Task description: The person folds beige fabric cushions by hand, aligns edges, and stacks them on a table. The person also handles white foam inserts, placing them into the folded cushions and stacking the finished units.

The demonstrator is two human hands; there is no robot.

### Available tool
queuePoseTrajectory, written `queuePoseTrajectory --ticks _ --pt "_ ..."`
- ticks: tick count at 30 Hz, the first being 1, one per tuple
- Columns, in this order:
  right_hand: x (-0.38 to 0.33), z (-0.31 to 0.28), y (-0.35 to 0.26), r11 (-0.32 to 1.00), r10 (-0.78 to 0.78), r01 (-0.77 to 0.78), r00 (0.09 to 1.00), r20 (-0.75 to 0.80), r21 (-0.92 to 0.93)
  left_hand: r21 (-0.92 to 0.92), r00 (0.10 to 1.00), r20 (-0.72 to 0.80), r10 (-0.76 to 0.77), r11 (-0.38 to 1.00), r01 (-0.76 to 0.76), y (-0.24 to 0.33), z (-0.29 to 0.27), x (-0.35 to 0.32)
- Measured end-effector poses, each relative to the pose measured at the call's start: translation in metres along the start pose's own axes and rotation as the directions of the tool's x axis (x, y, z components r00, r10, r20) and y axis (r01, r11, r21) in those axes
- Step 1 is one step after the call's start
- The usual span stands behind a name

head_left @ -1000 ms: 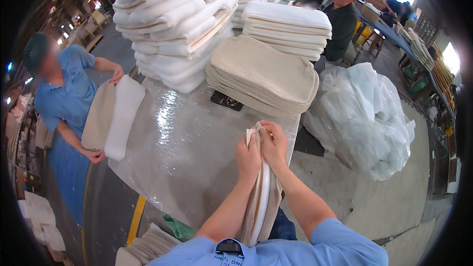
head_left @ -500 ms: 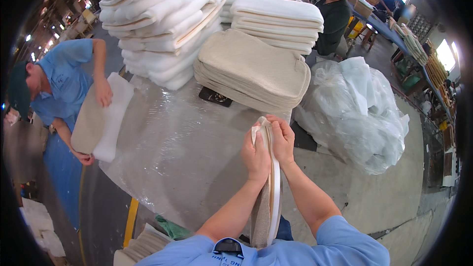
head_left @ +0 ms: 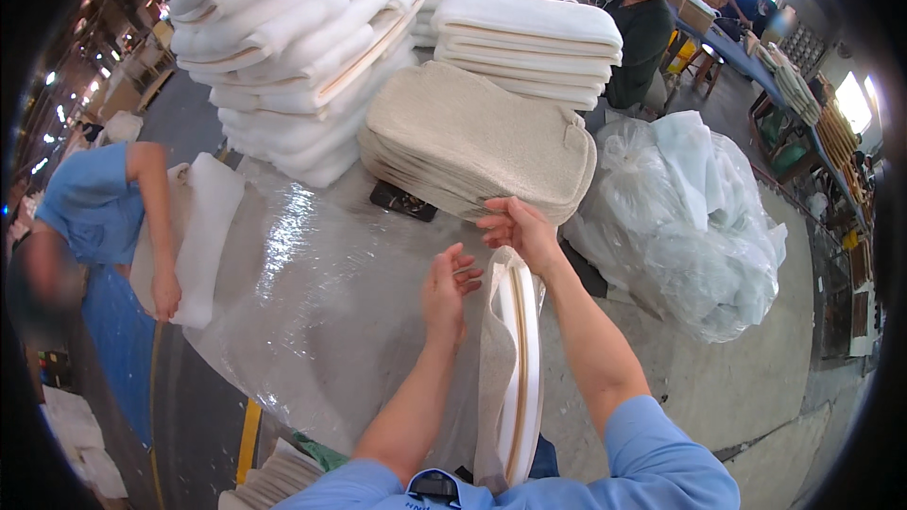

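Note:
A beige fabric cover with white padding inside stands on edge against my body. A tan strip, perhaps a zipper, runs along its upward edge. My left hand hovers left of the cover's far end, fingers apart and holding nothing. Just beyond that end, my right hand is open, its fingertips beside the near edge of a stack of beige covers; whether they touch it I cannot tell.
Tall piles of folded white padding rise behind the plastic-covered table. A bundle of clear plastic sits at the right. One person bends over a padded piece at the left; another in a red cap is behind the piles.
Both hands have let go of the cover's far end. My left hand has moved left, my right slightly up toward the stack. The person at the left has leaned lower.

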State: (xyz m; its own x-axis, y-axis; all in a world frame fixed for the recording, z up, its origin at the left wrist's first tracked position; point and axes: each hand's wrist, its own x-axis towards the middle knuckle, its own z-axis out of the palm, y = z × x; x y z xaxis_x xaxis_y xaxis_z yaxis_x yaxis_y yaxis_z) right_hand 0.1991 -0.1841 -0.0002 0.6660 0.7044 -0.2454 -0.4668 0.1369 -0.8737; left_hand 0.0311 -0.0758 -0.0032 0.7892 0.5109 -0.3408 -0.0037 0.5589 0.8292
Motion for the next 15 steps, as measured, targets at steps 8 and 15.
queuePoseTrajectory --ticks 8,15 --pt "-0.006 0.016 0.045 0.978 -0.180 0.177 0.983 -0.019 -0.112 -0.240 0.947 0.311 0.084 0.971 -0.007 -0.039 0.031 0.052" --pt "-0.023 0.031 0.042 0.949 -0.295 0.279 0.950 -0.104 -0.144 -0.092 0.966 0.253 -0.061 0.992 0.087 -0.028 0.041 0.054"
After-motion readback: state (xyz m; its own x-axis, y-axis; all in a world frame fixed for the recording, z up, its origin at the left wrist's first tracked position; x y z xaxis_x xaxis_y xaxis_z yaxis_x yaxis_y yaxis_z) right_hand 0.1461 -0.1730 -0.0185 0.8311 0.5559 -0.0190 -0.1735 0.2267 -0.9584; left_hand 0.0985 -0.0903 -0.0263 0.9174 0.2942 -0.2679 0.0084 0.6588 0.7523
